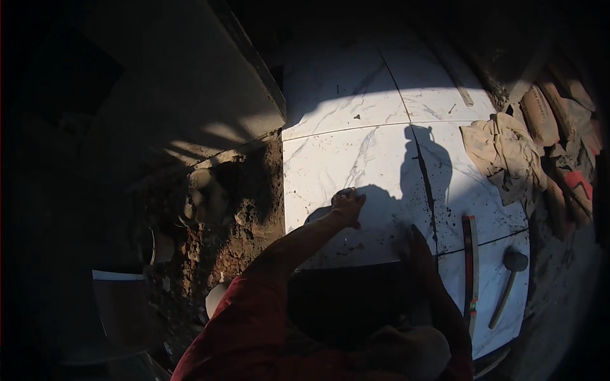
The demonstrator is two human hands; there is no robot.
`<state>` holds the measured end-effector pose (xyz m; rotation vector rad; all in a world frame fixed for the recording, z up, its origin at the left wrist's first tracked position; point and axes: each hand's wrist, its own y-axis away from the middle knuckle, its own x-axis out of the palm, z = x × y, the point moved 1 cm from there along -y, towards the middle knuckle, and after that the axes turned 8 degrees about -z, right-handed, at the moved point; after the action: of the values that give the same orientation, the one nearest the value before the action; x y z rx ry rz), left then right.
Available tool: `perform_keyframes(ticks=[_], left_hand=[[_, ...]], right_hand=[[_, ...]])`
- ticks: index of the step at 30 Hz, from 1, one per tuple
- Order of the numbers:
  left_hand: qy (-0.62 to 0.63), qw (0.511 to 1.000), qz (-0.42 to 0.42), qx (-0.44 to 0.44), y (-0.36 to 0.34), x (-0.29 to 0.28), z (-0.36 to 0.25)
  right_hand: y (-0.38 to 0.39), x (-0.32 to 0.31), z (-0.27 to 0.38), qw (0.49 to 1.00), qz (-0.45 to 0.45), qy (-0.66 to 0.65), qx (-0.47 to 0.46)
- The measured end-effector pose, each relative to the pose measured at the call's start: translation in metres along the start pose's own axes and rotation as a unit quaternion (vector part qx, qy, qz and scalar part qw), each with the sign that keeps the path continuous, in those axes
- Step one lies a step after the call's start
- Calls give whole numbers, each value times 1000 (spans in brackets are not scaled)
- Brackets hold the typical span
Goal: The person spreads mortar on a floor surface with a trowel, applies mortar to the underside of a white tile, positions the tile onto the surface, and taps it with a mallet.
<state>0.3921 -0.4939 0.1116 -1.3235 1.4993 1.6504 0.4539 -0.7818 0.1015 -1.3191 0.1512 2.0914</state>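
Note:
My left hand [347, 208] reaches over a large white marble-patterned tile [330, 159], palm down with its fingers apart. Its fingertips are at the tile's surface, and a small dark patch beside the knuckles is too unclear to name. Lower down, at the near edge of the same tile, is my right hand [416, 246]. Deep shade and blur hide most of its fingers, so I cannot tell whether it holds anything. Crumbs of dirt are scattered over the tile, and shadows fall across it.
To the right, a spirit level [471, 273] and a mallet [510, 282] lie on tiles. A crumpled beige cloth [502, 149] and several bags [540, 116] are beyond. Rough soil [254, 216] borders the tiles on the left, below a grey slab [210, 82]. A dark gap [424, 178] separates two tiles.

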Motion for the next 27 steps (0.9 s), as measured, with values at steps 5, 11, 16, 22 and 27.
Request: perform_keyframes(ticks=[5,11,16,22,27], left_hand=[[15,996,8,89,1,-2,59],[-7,995,-98,-3,3,8,112],[30,997,-62,-45,-8,16,130],[53,995,-75,-38,-19,15,124],[176,962,-148,-145,-32,49,139]], right_hand=[[-85,31,34,986,116,108,-50],[-105,48,24,959,252,129,35],[-108,54,17,957,263,121,18],[-107,50,2,952,274,131,45],[-120,58,24,946,294,133,24]])
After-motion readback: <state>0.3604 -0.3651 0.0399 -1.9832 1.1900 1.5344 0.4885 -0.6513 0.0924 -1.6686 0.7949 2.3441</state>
